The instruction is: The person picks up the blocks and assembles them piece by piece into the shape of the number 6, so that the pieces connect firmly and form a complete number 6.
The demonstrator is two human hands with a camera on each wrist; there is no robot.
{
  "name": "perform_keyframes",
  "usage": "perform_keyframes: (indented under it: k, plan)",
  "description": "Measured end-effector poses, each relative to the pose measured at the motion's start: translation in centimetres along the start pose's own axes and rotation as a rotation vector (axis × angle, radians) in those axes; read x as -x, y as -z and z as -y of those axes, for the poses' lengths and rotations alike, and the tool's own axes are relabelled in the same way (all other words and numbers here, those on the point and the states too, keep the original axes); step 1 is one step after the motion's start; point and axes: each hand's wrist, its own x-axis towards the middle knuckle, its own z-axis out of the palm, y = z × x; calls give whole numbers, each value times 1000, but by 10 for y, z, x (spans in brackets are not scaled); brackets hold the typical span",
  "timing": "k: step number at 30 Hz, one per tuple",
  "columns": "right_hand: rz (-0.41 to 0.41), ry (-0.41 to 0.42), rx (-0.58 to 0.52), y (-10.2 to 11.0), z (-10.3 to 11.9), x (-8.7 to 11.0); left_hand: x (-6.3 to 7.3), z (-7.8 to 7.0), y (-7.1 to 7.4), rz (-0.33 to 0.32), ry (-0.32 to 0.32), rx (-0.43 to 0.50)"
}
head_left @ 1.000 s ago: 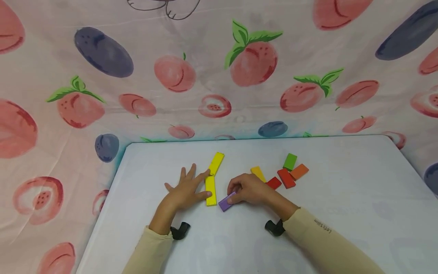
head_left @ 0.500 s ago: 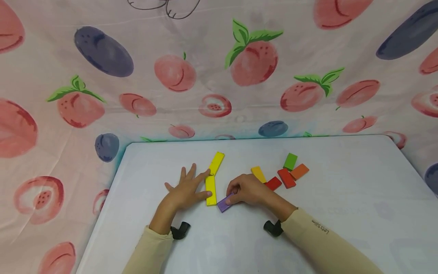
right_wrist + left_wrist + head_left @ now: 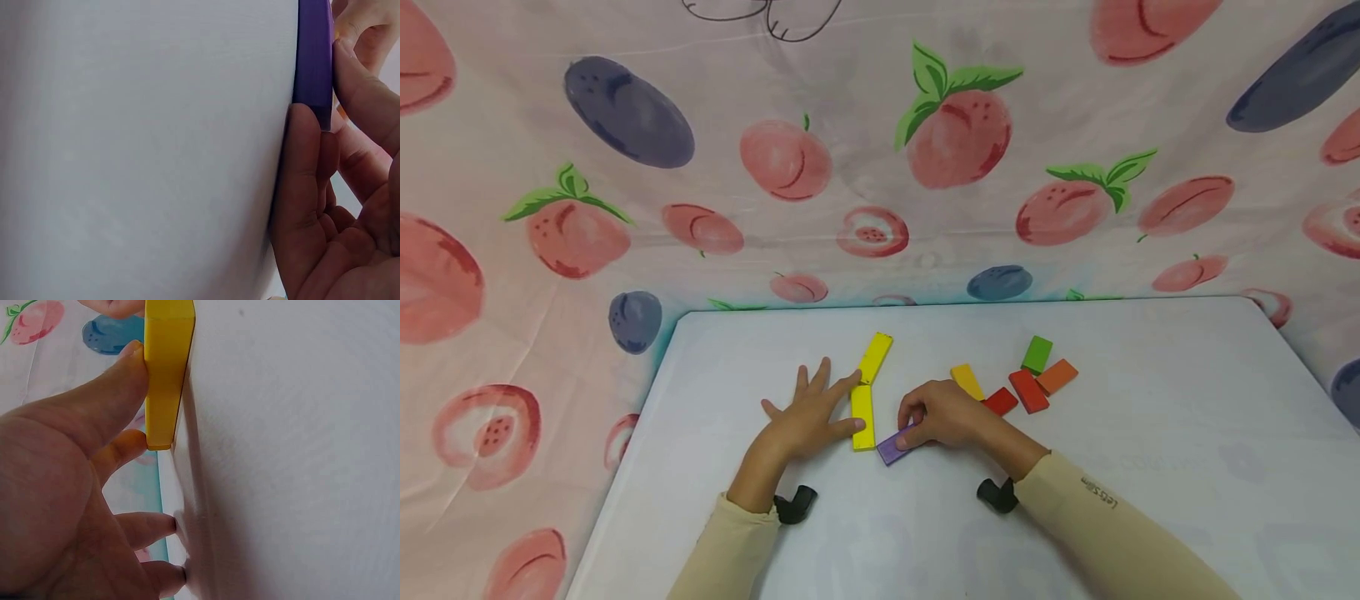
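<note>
Two yellow rectangular blocks lie end to end at an angle, the upper block [image 3: 876,357] leaning right and the lower block [image 3: 862,400] nearly vertical in the head view. Fingers spread, my left hand [image 3: 808,423] rests beside them, its thumb on the lower block and index fingertip near their joint. In the left wrist view the thumb lies against the yellow block [image 3: 170,369]. My right hand [image 3: 946,415] pinches a purple block [image 3: 891,450], whose left corner is at the lower yellow block's bottom corner. The purple block [image 3: 314,62] has the thumb on its face and fingers at its near end.
Right of the hands lie an orange-yellow block [image 3: 967,381], two red blocks, one [image 3: 1000,402] partly behind the right hand, a green block [image 3: 1037,354] and an orange block [image 3: 1057,377]. A fruit-print cloth [image 3: 865,167] hangs behind the white table [image 3: 1180,433].
The right hand has slid the purple block slightly left, up to the lower yellow block's corner. The left hand and yellow blocks have stayed in place.
</note>
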Motion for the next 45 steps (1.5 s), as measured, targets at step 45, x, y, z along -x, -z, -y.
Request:
perform_keyframes:
  k: [45]
  plan:
    - [143, -5, -163, 14, -14, 0, -2, 0, -1, 10, 11, -13]
